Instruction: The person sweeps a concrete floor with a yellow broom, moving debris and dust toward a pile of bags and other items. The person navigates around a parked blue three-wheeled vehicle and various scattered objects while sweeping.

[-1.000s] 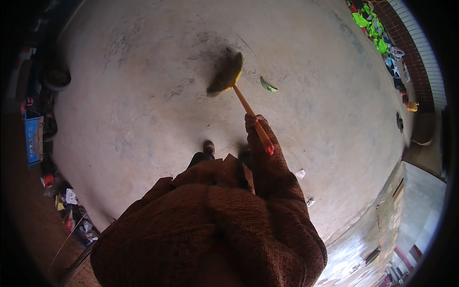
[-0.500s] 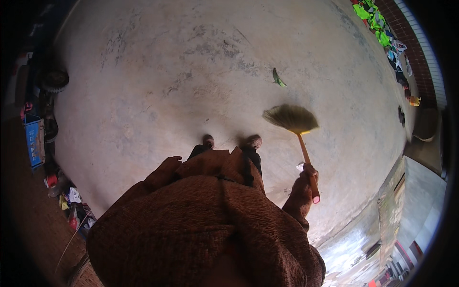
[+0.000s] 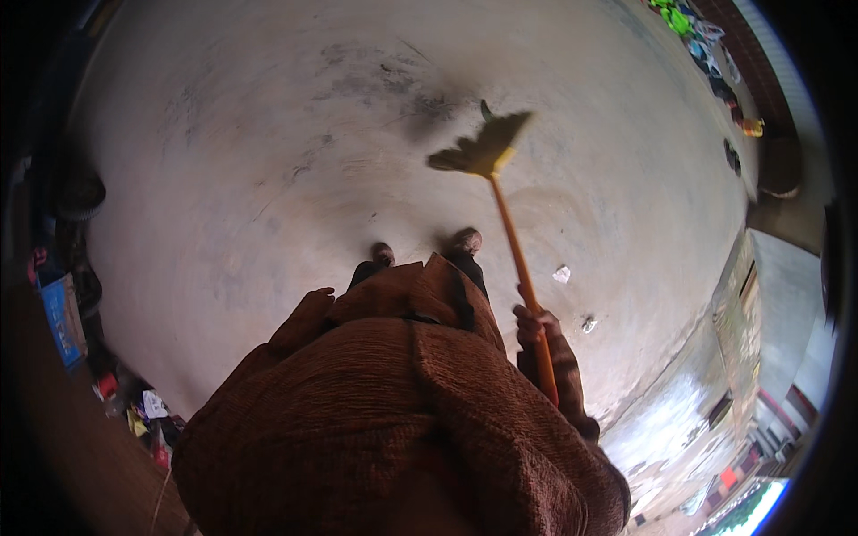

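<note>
My right hand (image 3: 533,323) is closed around the orange handle of a broom (image 3: 511,234), low on my right side. The handle slants up and away to the yellow bristle head (image 3: 481,150), which is blurred over the concrete floor (image 3: 268,161) ahead of my feet (image 3: 465,239). A small dark green scrap (image 3: 485,109) lies just beyond the bristles. My left arm hangs at my side in a brown sleeve (image 3: 308,313); the hand itself is hidden at the cuff. A brown wrap covers my body.
Two small pale scraps (image 3: 561,273) (image 3: 588,323) lie on the floor to my right. Bright clothes (image 3: 688,22) are strewn at the far right edge. A blue box (image 3: 61,320) and clutter line the left edge. A low wall (image 3: 742,304) runs on the right.
The broom head swung from my right side back to the front, toward the green scrap. My right hand moved up and inward with the handle.
</note>
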`<move>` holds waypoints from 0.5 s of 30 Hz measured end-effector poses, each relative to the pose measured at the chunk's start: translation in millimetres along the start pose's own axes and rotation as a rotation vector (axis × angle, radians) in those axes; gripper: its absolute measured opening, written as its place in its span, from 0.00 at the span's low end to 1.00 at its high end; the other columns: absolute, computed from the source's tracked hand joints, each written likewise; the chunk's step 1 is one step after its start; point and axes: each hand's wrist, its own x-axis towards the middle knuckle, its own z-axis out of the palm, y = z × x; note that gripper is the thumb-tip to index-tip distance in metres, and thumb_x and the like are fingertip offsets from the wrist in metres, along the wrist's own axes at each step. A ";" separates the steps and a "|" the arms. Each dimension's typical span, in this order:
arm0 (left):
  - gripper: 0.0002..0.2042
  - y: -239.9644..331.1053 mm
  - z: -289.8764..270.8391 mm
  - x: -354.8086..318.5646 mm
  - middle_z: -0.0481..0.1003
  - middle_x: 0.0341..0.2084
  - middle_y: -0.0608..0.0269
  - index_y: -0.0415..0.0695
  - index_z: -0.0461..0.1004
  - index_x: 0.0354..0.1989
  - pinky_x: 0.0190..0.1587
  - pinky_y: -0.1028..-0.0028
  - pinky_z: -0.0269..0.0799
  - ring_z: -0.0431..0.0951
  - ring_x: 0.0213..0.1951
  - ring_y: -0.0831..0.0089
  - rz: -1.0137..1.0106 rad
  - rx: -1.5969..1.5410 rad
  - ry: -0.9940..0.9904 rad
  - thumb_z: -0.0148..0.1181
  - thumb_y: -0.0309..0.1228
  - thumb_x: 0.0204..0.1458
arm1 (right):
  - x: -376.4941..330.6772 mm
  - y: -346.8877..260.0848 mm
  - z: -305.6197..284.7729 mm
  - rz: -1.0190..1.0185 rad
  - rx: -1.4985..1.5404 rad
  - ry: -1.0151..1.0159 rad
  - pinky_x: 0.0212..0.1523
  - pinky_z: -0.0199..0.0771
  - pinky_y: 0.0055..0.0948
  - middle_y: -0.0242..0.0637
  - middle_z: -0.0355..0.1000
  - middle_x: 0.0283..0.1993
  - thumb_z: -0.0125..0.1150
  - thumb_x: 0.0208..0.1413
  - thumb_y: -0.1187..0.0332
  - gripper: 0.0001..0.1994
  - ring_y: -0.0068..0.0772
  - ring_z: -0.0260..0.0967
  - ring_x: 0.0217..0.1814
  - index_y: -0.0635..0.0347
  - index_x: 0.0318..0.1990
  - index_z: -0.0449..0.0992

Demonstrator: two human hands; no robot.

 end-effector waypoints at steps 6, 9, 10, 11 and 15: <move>0.09 14.8 -22.7 -33.1 0.69 0.37 0.66 0.48 0.73 0.27 0.45 0.73 0.63 0.65 0.45 0.72 0.167 0.395 0.028 0.47 0.32 0.38 | 111.3 5.6 -30.2 0.285 0.101 -0.212 0.15 0.56 0.17 0.30 0.53 0.18 0.49 0.38 0.78 0.20 0.18 0.51 0.14 0.62 0.43 0.58; 0.07 27.6 -41.0 -48.7 0.71 0.29 0.68 0.50 0.73 0.22 0.43 0.73 0.64 0.65 0.44 0.72 0.241 0.603 0.015 0.47 0.31 0.38 | 147.8 -5.3 -52.3 0.299 0.171 -0.195 0.15 0.56 0.17 0.30 0.53 0.18 0.49 0.38 0.78 0.19 0.18 0.51 0.14 0.62 0.42 0.58; 0.07 32.7 -45.5 -53.1 0.71 0.27 0.69 0.50 0.73 0.21 0.42 0.74 0.65 0.66 0.44 0.72 0.259 0.673 0.018 0.47 0.31 0.38 | 153.1 -10.9 -62.2 0.281 0.198 -0.190 0.15 0.56 0.17 0.30 0.53 0.18 0.49 0.38 0.78 0.19 0.18 0.51 0.14 0.62 0.42 0.58; 0.08 35.8 -48.2 -53.4 0.71 0.29 0.65 0.46 0.72 0.23 0.41 0.72 0.66 0.66 0.44 0.70 0.258 0.651 -0.016 0.45 0.32 0.40 | 151.7 -19.3 -71.6 0.252 0.215 -0.185 0.15 0.56 0.17 0.30 0.53 0.18 0.49 0.38 0.78 0.19 0.18 0.51 0.14 0.62 0.42 0.58; 0.12 47.6 -51.5 -43.5 0.69 0.36 0.57 0.39 0.71 0.28 0.40 0.70 0.67 0.66 0.43 0.66 0.200 0.490 -0.034 0.44 0.35 0.43 | 87.9 -55.3 -106.5 0.052 0.239 -0.127 0.15 0.56 0.17 0.30 0.53 0.18 0.49 0.38 0.78 0.18 0.18 0.51 0.15 0.63 0.41 0.58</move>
